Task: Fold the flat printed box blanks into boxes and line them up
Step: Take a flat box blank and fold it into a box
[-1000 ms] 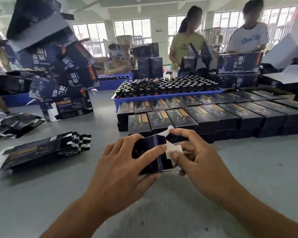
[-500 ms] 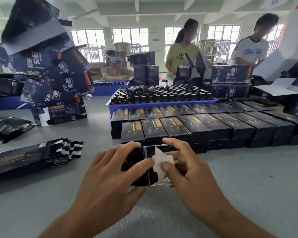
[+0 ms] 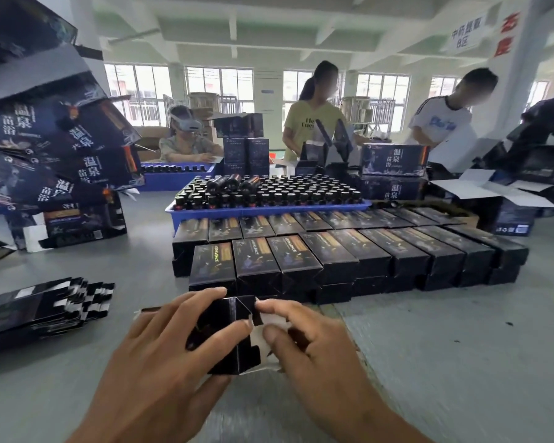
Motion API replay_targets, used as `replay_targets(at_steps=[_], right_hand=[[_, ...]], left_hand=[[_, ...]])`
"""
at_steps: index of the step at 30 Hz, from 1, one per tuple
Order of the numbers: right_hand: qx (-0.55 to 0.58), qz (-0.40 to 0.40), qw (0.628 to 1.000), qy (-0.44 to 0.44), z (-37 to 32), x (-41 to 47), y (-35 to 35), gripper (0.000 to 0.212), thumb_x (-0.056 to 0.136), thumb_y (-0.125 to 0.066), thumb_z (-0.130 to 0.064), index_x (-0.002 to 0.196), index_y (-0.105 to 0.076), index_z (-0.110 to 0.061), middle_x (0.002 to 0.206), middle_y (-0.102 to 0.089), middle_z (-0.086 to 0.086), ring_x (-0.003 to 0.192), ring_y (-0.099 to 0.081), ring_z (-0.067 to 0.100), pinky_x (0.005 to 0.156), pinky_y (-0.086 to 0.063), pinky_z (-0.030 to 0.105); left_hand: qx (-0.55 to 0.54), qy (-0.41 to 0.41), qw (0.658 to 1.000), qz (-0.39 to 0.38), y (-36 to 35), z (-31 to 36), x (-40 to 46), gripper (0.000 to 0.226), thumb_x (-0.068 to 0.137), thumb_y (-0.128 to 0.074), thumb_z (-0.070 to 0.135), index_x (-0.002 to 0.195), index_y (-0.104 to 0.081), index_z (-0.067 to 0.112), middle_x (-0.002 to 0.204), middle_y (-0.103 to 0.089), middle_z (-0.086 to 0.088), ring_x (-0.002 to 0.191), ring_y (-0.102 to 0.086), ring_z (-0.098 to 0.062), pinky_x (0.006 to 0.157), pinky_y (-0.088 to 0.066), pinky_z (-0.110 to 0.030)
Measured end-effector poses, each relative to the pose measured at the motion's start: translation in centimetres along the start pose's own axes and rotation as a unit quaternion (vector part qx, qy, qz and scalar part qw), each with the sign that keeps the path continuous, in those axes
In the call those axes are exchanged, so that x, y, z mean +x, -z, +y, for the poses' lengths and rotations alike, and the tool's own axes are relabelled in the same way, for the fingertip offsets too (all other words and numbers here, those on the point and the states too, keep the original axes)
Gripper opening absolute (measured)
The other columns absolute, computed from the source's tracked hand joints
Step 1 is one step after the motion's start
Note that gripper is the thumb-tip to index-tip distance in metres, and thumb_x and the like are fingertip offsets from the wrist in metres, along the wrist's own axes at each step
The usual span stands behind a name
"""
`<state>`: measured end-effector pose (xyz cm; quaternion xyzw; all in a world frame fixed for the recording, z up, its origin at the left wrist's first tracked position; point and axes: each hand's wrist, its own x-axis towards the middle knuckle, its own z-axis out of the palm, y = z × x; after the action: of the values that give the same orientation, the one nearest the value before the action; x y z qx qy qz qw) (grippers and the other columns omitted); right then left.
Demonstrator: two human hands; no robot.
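Left hand [image 3: 160, 356]: fingers curled round the half-formed box [image 3: 227, 334], as before.
Right hand [image 3: 304, 340]: pinches the white flap [image 3: 264, 326], now folded further in.
Box: nearer the finished row [image 3: 333, 254].

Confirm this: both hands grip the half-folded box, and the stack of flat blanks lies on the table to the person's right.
Wrong side. The head view shows the flat blanks on the person's left. The rest holds: left hand and right hand both grip the half-folded box.

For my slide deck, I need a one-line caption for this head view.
Both hands, left hand and right hand, fold a dark box blank before rows of finished boxes.
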<state>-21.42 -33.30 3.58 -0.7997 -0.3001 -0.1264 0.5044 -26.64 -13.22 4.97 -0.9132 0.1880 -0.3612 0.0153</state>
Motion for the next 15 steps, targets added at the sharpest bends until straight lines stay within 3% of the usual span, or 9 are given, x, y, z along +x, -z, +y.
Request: replay_targets(at_steps=[6, 9, 13, 15], right_hand=[[0.000, -0.006, 1.000, 0.006, -0.43, -0.07, 0.20, 0.037, 0.100, -0.059, -0.022, 0.125, -0.061, -0.048, 0.116, -0.062, -0.038, 0.108, -0.061, -0.008, 0.087, -0.056, 0.021], [0.003, -0.006, 1.000, 0.010, -0.37, -0.05, 0.16, 0.034, 0.100, -0.060, -0.021, 0.126, -0.065, -0.042, 0.121, -0.060, -0.037, 0.110, -0.061, -0.007, 0.087, -0.055, 0.017], [0.015, -0.028, 0.999, 0.007, -0.41, -0.04, 0.38, 0.035, 0.100, -0.060, -0.021, 0.128, -0.063, -0.043, 0.124, -0.058, -0.038, 0.110, -0.060, -0.009, 0.083, -0.055, 0.016], [0.007, -0.043, 0.999, 0.003, -0.39, 0.03, 0.47, 0.037, 0.100, -0.059, -0.022, 0.131, -0.061, -0.044, 0.124, -0.058, -0.039, 0.110, -0.060, -0.008, 0.091, -0.055, 0.022]], left_hand=[[0.000, 0.004, 1.000, -0.006, -0.11, -0.16, -0.08, 0.062, 0.076, -0.052, 0.051, 0.136, -0.051, 0.036, 0.132, -0.060, -0.009, 0.111, -0.059, -0.031, 0.071, -0.057, -0.048], [0.008, -0.003, 1.000, -0.008, -0.25, -0.42, -0.32, 0.055, 0.086, -0.048, 0.056, 0.139, -0.049, 0.042, 0.134, -0.059, -0.009, 0.113, -0.059, -0.031, 0.072, -0.057, -0.048], [0.014, -0.001, 0.999, -0.031, -0.27, -0.54, -0.29, 0.066, 0.076, -0.052, 0.048, 0.141, -0.047, 0.043, 0.134, -0.058, -0.010, 0.113, -0.058, -0.032, 0.072, -0.058, -0.048], [0.021, 0.002, 0.999, -0.037, -0.18, -0.46, -0.18, 0.067, 0.074, -0.050, 0.047, 0.141, -0.048, 0.041, 0.132, -0.059, -0.011, 0.110, -0.059, -0.033, 0.070, -0.059, -0.048]])
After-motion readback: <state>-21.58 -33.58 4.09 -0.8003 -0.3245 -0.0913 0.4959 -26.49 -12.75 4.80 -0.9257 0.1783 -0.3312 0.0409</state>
